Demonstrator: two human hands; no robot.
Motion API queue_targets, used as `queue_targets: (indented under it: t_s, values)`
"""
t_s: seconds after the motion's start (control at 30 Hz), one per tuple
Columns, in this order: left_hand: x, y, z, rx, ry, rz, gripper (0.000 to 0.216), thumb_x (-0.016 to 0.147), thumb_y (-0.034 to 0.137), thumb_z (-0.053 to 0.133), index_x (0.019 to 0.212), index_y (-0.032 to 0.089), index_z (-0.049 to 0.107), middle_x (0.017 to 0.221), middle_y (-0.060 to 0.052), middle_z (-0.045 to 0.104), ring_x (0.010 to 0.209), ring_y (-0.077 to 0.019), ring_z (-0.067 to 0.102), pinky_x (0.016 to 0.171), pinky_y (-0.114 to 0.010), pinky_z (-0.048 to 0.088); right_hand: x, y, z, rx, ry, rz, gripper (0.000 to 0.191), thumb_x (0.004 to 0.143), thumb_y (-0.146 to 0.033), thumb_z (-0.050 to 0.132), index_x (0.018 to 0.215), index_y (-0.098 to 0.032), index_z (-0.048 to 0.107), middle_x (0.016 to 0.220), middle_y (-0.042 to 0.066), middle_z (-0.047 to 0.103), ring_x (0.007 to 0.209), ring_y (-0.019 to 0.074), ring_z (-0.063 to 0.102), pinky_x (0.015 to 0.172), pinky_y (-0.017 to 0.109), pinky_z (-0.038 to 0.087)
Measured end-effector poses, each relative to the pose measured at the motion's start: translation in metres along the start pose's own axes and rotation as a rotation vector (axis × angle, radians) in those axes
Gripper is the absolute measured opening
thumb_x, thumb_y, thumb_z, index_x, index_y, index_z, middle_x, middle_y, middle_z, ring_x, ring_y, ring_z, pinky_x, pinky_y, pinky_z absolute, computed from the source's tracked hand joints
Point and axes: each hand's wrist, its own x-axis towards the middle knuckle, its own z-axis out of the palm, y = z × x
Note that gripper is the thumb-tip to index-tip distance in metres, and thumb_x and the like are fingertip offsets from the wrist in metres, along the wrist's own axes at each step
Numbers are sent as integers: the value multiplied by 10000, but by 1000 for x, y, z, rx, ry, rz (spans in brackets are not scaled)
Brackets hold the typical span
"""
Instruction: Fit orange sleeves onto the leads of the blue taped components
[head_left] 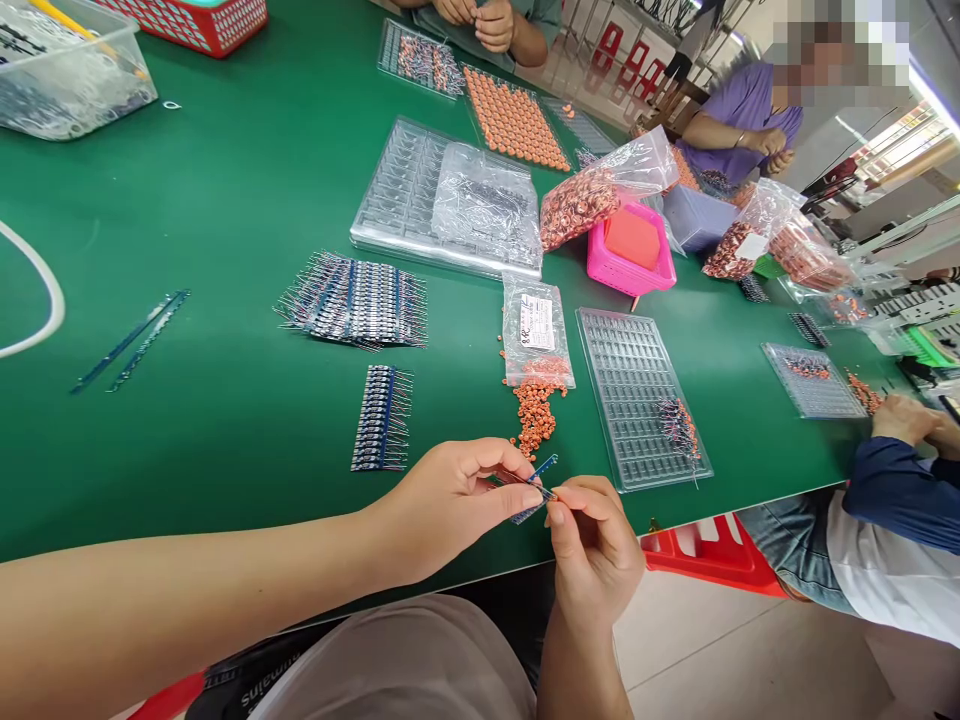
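Note:
My left hand [457,495] and my right hand [592,540] meet at the near edge of the green table [225,200]. Both pinch a short blue-taped strip of wired components [541,480] between fingertips. Just beyond lies a small pile of orange parts [534,415] spilling from a clear labelled bag [536,335]. A clear moulded tray [637,395] to the right holds a few finished pieces at its near right. Left of the pile lie a short taped strip [382,418] and a larger bundle of strips [356,302].
Stacked clear trays with a plastic bag [442,200], a pink basket [630,255], bags of orange parts [592,195] and a filled orange tray [516,118] lie farther back. Empty blue tape strips [131,340] lie left. Other people sit at the far side and right [900,500].

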Motion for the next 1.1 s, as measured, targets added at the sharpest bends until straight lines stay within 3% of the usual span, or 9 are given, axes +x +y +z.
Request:
queue_targets:
  t_s: [0.3, 0.6, 1.1]
  values:
    - [0, -1, -3, 16, -26, -24, 194, 792, 344, 701, 851, 159, 682, 836, -5, 656, 771, -164, 608, 776, -317, 478, 0, 1, -1, 65, -11, 48, 168, 885, -115, 673, 980, -251, 703, 796, 14, 622, 741, 161, 589, 570, 270, 477]
    - [1, 1, -1, 56, -5, -15, 182, 798, 333, 688, 818, 153, 673, 766, 10, 633, 726, -148, 564, 700, -286, 450, 5, 1, -8, 194, -138, 146, 206, 884, -93, 671, 998, -259, 719, 795, 4, 605, 727, 145, 571, 552, 247, 439]
    - [1, -4, -3, 56, -26, -20, 189, 809, 346, 697, 854, 163, 686, 782, 12, 655, 720, -147, 569, 671, -276, 446, 8, 4, -8, 252, -129, 169, 143, 866, -114, 695, 923, -244, 715, 728, -12, 566, 689, 141, 537, 574, 255, 421]
